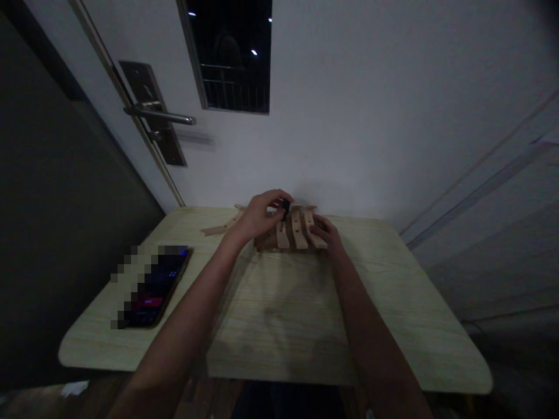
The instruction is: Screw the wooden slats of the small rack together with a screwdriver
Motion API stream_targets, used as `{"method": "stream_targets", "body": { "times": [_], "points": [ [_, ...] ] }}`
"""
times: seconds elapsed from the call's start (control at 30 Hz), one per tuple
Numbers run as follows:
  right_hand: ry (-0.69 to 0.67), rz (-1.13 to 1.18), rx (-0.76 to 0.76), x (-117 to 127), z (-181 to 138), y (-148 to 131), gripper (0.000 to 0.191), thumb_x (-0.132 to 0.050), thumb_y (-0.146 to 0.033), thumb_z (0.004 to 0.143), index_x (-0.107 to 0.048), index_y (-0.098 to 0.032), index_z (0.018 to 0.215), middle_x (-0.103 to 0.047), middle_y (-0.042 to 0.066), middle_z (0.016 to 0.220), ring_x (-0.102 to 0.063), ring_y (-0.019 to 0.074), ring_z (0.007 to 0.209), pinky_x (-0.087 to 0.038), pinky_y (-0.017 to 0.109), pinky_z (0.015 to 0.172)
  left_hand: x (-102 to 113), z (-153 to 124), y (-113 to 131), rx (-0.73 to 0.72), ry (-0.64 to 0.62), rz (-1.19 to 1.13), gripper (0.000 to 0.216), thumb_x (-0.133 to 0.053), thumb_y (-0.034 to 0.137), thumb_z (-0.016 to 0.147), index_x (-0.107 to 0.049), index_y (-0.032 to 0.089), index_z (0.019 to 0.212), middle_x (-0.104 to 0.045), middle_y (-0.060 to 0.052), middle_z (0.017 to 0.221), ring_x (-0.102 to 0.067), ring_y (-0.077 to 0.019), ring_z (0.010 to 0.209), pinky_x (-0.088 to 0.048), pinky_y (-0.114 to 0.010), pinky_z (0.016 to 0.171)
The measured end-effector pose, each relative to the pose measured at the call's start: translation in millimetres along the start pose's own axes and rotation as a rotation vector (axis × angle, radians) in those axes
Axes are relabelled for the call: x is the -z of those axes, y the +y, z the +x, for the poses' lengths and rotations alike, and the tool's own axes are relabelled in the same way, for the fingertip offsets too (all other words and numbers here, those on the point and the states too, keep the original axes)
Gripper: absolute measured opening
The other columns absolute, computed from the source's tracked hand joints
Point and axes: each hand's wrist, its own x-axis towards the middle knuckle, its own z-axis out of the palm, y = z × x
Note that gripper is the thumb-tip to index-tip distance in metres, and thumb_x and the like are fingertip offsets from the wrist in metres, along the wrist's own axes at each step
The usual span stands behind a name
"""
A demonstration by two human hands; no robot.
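Near the back of the table lies a wooden assembly point(299, 231), with several curved, pale wooden strips fixed across a brown base and dark holes in the strips. My left hand point(262, 216) is closed on a small screwdriver point(286, 208) with a black handle, held upright over the leftmost strip. Its tip is too dark to make out. At the assembly's right end, my right hand point(327, 230) grips the rightmost strip point(312, 230) with its fingers. Left of the assembly, a loose wooden strip point(218, 229) lies partly behind my left hand.
A phone point(163, 285) with a lit screen lies on the left of the pale wooden table point(283, 326). Directly behind the table stands a white door point(349, 116) with a metal handle point(166, 116) and a dark window point(236, 58).
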Motion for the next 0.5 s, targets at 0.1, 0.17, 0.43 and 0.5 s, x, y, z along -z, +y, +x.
{"method": "stream_targets", "body": {
  "times": [0.1, 0.17, 0.43, 0.5],
  "points": [
    [-0.025, 0.023, -0.005, 0.0, -0.1, 2.1, 0.053, -0.072, -0.044, 0.060, -0.064, -0.021, 0.106, -0.068, 0.009, 0.112, -0.063, 0.0254, 0.100, -0.048, 0.046, 0.090, -1.5, 5.3, -1.4, 0.008, -0.017, -0.007, 0.019, -0.063, 0.018, 0.079, -0.062, 0.018, 0.099, -0.062, -0.004, 0.094, -0.062, -0.0130, 0.084, -0.056, -0.026, 0.073],
    [-0.031, 0.024, 0.001, 0.3, 0.3, 3.9, 0.053, -0.072, -0.044, 0.061, -0.064, -0.021, 0.108, -0.068, 0.009, 0.112, -0.064, 0.0246, 0.099, -0.048, 0.046, 0.091, -3.5, 6.1, -3.5, 0.004, 0.051, -0.001, 0.020, -0.070, 0.023, 0.076, -0.064, 0.018, 0.094, -0.057, -0.004, 0.099, -0.059, -0.0110, 0.080, -0.057, -0.024, 0.069],
    [-0.017, -0.025, 0.003, 3.3, 5.2, 7.7, 0.056, -0.073, -0.048, 0.058, -0.064, -0.021, 0.105, -0.068, 0.009, 0.112, -0.063, 0.0255, 0.101, -0.047, 0.046, 0.093, -2.9, 3.6, -3.8, -0.019, 0.039, 0.066, 0.013, -0.065, 0.016, 0.079, -0.063, 0.018, 0.092, -0.056, -0.002, 0.090, -0.056, -0.0093, 0.075, -0.055, -0.022, 0.067],
    [-0.028, -0.052, 0.021, 3.8, 5.3, 8.4, 0.055, -0.072, -0.049, 0.060, -0.063, -0.021, 0.106, -0.067, 0.009, 0.114, -0.062, 0.0257, 0.103, -0.047, 0.045, 0.093, 0.9, 2.6, -3.1, -0.014, 0.022, 0.046, 0.019, -0.062, 0.014, 0.079, -0.062, 0.018, 0.097, -0.057, -0.003, 0.094, -0.058, -0.0099, 0.079, -0.056, -0.022, 0.070]
  ]
}}
